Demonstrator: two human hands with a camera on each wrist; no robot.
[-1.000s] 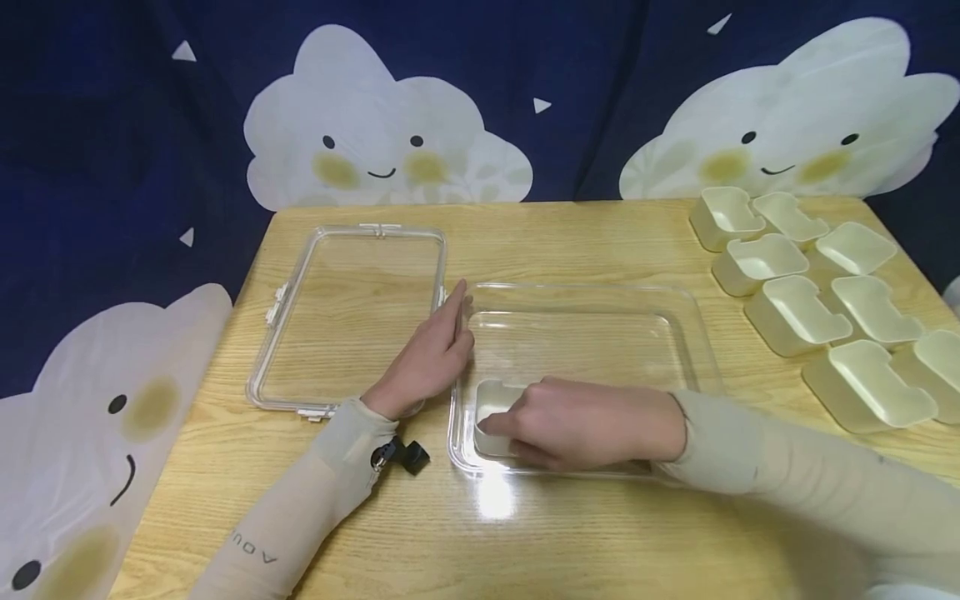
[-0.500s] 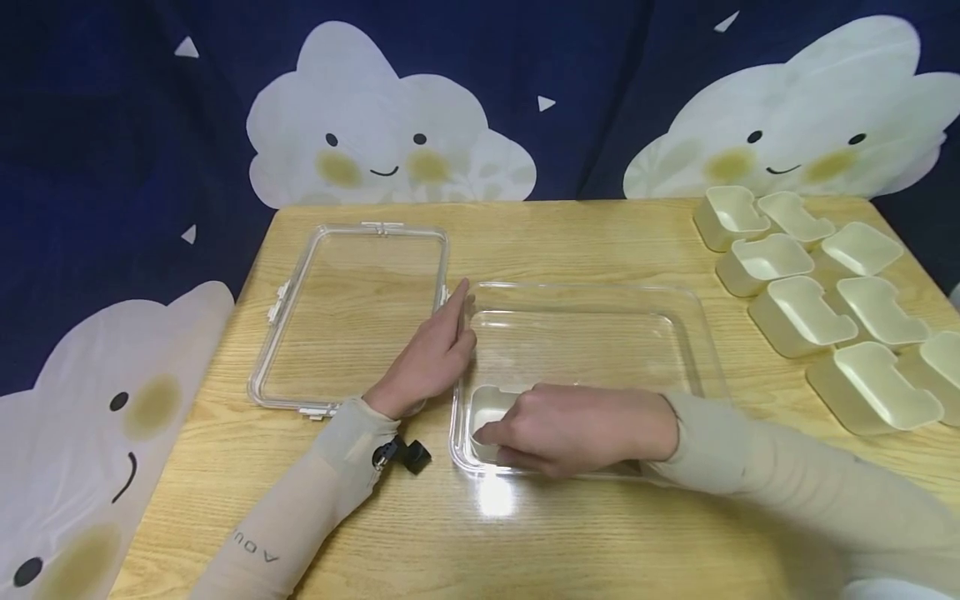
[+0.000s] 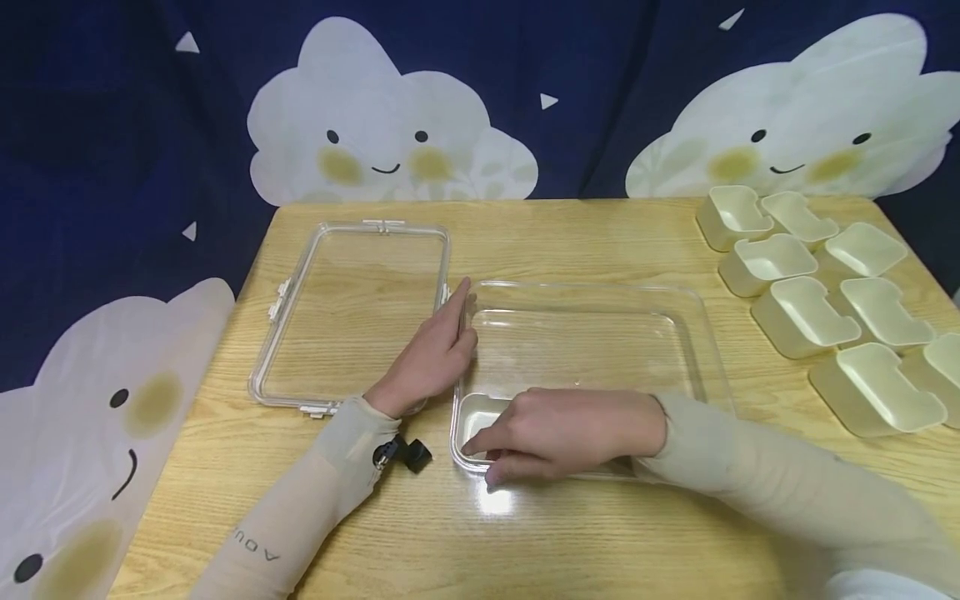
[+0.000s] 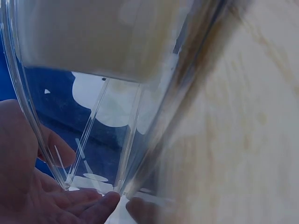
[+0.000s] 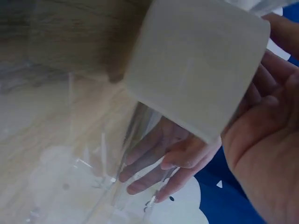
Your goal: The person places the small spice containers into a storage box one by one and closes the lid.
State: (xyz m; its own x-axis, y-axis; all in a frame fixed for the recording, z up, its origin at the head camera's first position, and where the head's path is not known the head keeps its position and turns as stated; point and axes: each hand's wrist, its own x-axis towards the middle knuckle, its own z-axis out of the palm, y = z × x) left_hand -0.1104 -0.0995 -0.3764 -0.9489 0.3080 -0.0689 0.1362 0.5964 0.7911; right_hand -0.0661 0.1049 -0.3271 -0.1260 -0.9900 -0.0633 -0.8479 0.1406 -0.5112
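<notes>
A large clear plastic container stands on the table in front of me. My left hand holds its left wall, thumb over the rim and fingers along the outside. In the container's near left corner sits a small cream bin. My right hand grips this bin, with the index finger inside it and the thumb out over the container's near rim. The right wrist view shows the bin's smooth cream surface with the palm close beside it. Part of the bin is hidden by my right hand in the head view.
A clear lid with white clips lies left of the container. Several cream bins, most with a notched rim, stand in rows at the right. A small black device is at my left wrist. A dark blue cloud-patterned curtain hangs behind.
My right hand has moved the cream bin left and nearer to me, into the container's corner. Its thumb now reaches past the near rim. The left hand keeps its place on the wall.
</notes>
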